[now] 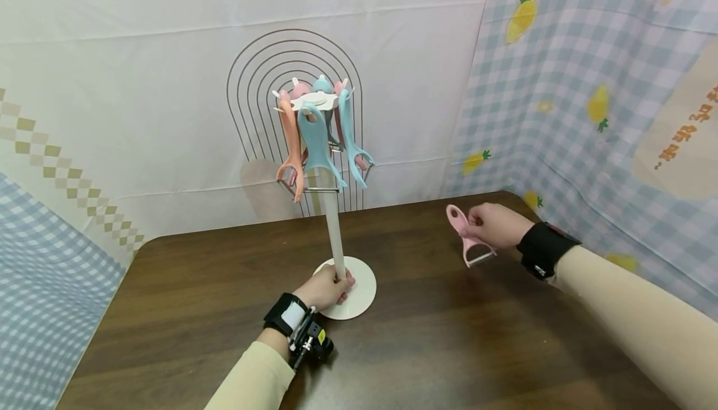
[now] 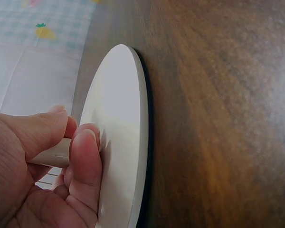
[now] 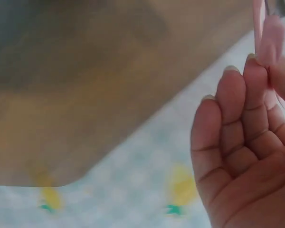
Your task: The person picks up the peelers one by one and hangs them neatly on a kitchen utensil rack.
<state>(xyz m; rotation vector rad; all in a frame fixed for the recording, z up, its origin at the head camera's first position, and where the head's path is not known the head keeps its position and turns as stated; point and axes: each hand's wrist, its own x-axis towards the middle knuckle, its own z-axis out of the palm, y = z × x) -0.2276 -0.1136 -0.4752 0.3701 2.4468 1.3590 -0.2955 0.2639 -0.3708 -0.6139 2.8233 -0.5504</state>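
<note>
A white rack [image 1: 332, 223] with a round base [image 1: 361, 288] stands upright on the brown table. My left hand [image 1: 325, 288] grips its pole low down, fingers curled round it close over the base [image 2: 118, 95]. From hooks at the top hang several peelers, among them an orange peeler [image 1: 290, 142], a light blue peeler [image 1: 316, 139] in front and another blue peeler [image 1: 349, 136] at the right. Off to the right, my right hand [image 1: 496, 223] pinches a pink peeler [image 1: 459, 220] between thumb and fingers, above the table with its blade end downward.
The brown table [image 1: 213, 310] meets a white cloth backdrop [image 1: 168, 136] behind the rack. Blue checked cloth [image 1: 561, 117] with pineapple prints hangs close beyond the right hand. More checked cloth [image 1: 45, 285] lines the left side.
</note>
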